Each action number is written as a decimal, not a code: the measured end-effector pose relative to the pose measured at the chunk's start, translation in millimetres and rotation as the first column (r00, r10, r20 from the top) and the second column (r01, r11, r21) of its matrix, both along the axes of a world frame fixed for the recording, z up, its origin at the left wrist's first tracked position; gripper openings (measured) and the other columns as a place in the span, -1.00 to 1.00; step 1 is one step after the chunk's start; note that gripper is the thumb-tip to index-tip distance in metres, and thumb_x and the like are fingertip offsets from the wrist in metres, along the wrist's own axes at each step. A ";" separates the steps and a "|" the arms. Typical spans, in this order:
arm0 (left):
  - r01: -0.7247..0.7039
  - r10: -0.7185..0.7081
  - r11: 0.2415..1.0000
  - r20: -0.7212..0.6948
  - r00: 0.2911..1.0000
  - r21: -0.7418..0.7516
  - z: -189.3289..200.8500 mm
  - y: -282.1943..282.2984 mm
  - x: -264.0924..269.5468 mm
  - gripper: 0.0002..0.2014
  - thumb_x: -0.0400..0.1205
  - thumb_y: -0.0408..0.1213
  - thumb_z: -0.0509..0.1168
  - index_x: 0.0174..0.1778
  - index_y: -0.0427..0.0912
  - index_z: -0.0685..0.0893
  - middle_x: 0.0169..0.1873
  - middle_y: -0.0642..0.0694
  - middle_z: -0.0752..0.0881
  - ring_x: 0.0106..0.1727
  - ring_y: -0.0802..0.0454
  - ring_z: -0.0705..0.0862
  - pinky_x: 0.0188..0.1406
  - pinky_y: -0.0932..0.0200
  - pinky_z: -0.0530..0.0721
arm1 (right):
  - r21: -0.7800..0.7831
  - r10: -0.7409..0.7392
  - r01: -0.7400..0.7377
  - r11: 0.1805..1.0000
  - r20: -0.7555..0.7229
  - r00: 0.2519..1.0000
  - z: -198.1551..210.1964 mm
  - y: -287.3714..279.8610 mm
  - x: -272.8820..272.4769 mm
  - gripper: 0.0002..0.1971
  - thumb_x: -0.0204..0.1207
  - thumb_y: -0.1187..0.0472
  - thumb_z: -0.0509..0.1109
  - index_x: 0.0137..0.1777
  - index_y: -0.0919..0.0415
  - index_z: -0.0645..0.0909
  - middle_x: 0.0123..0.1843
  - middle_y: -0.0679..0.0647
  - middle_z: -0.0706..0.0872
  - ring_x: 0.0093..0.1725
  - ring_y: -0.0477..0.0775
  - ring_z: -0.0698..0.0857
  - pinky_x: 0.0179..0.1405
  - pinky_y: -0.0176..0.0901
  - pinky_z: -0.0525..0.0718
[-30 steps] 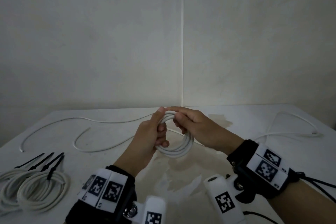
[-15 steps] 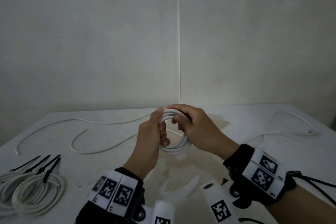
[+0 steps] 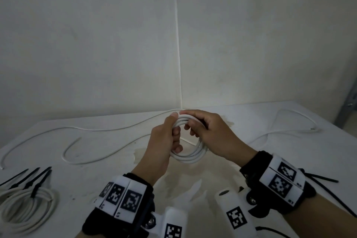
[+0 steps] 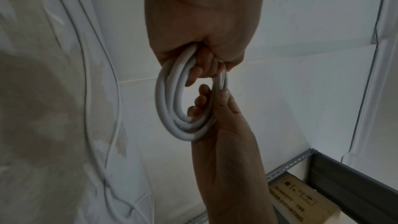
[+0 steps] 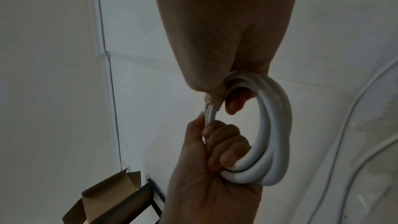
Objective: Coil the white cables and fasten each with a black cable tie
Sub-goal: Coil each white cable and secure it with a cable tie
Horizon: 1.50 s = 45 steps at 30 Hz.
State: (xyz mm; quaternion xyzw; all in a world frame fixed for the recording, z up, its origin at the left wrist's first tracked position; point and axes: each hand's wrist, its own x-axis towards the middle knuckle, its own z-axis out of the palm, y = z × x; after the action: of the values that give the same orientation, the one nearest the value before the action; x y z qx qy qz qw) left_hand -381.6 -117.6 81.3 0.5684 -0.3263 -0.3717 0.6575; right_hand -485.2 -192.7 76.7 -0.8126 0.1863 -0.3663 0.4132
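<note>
Head view put both hands just below the middle of the frame, raised off the white table (image 3: 270, 121). The left hand (image 3: 164, 141) had its fingers curled through a small coil of white cable (image 3: 190, 157), thumb pressed along the top of the loops; the right hand (image 3: 210, 133) pinched the same coil at its top, fingers wrapped over the strands. So both were closed on the coil, which hung in the air between them, clear of the tabletop.

I judged the winding to be only partly done. A long run of loose cable (image 3: 81, 128) trailed from the hands toward the left of the frame in lazy bends, and another loose stretch (image 3: 289, 114) lay at the right edge. The next move, as I saw it, called for the right hand to draw in more slack and lay another loop while the left kept the turns from springing apart.

At lower left sat finished coils (image 3: 23, 205) cinched with black cable ties (image 3: 36, 179); a spare tie (image 3: 318, 178) showed beyond the right wrist. The wall stood close behind the table, but bare table lay to either side of the hands, so I thought there was room to pull the tail in.
</note>
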 end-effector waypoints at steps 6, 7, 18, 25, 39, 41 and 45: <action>0.008 -0.008 1.000 0.002 1.000 0.027 -8.5 -13.4 -17.8 -0.63 0.68 -0.14 0.14 -0.47 -0.10 0.38 -0.72 0.12 0.34 -0.72 0.19 0.22 -0.70 0.31 0.30 | 0.060 -0.161 0.169 0.984 -0.118 0.980 -14.9 -3.8 -44.8 -0.65 0.62 0.02 0.17 0.39 -0.02 0.46 0.13 -0.14 0.58 0.08 -0.24 0.57 -0.01 -0.55 0.49; 0.008 -0.008 1.000 0.003 1.000 0.027 -9.8 -16.1 -20.5 -0.63 0.68 -0.14 0.15 -0.48 -0.10 0.37 -0.72 0.12 0.34 -0.72 0.19 0.22 -0.70 0.30 0.29 | 0.044 -0.194 0.203 0.978 -0.155 0.969 -17.9 -5.7 -56.6 -0.64 0.62 0.01 0.17 0.39 0.00 0.45 0.15 -0.10 0.58 0.10 -0.20 0.56 -0.02 -0.54 0.48; 0.042 -0.040 0.995 -0.020 0.999 0.096 -29.2 -46.1 -64.7 -0.63 0.65 -0.14 0.18 -0.49 -0.10 0.37 -0.74 0.11 0.37 -0.75 0.17 0.23 -0.70 0.28 0.29 | -0.159 -0.444 0.480 0.863 -0.690 0.572 -53.3 -59.0 -196.4 -0.77 0.59 0.15 0.29 0.20 0.18 0.54 0.03 0.01 0.52 -0.03 -0.05 0.51 -0.13 -0.31 0.39; 0.049 -0.049 0.994 -0.002 0.999 0.100 -30.7 -56.5 -75.3 -0.61 0.65 -0.13 0.18 -0.51 -0.11 0.37 -0.70 0.07 0.35 -0.73 0.17 0.23 -0.72 0.27 0.31 | -0.242 -0.416 0.417 0.876 -0.816 0.400 -66.5 -63.3 -215.2 -0.96 0.58 0.25 0.25 -0.01 0.17 0.49 -0.01 0.01 0.44 0.00 0.04 0.52 -0.18 -0.33 0.41; 0.053 -0.054 0.994 0.002 0.999 0.092 -34.2 -55.2 -70.1 -0.66 0.66 -0.14 0.17 -0.46 -0.08 0.38 -0.72 0.12 0.39 -0.71 0.18 0.23 -0.65 0.26 0.30 | -0.285 -0.461 0.464 0.838 -0.826 0.325 -68.9 -81.5 -204.0 -0.82 0.44 0.46 0.31 -0.06 0.23 0.43 0.08 0.21 0.57 -0.08 0.07 0.50 -0.42 -0.39 0.34; 0.048 -0.049 0.995 0.000 0.999 0.089 -34.9 -54.6 -68.0 -0.65 0.66 -0.14 0.17 -0.47 -0.09 0.38 -0.71 0.11 0.38 -0.70 0.16 0.23 -0.63 0.23 0.30 | -0.283 -0.496 0.493 0.823 -0.780 0.381 -61.2 -79.6 -202.5 -0.83 0.43 0.42 0.37 -0.04 0.24 0.49 -0.03 0.13 0.51 -0.10 0.05 0.49 -0.45 -0.43 0.33; 0.015 -0.014 0.997 -0.012 1.000 0.074 -35.7 -54.0 -61.5 -0.62 0.66 -0.14 0.17 -0.50 -0.11 0.37 -0.69 0.07 0.37 -0.71 0.15 0.23 -0.60 0.20 0.29 | -0.200 -0.571 0.573 0.795 -0.567 0.594 -43.0 -70.6 -188.2 -0.85 0.40 0.42 0.41 -0.11 0.20 0.55 -0.18 0.01 0.57 -0.15 0.01 0.56 -0.39 -0.47 0.42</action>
State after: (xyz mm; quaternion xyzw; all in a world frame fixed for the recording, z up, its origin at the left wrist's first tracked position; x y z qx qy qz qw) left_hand -443.1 -171.6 45.6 0.5880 -0.3124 -0.3916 0.6351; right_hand -673.4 -263.3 33.7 -0.7812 0.5581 -0.2017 0.1939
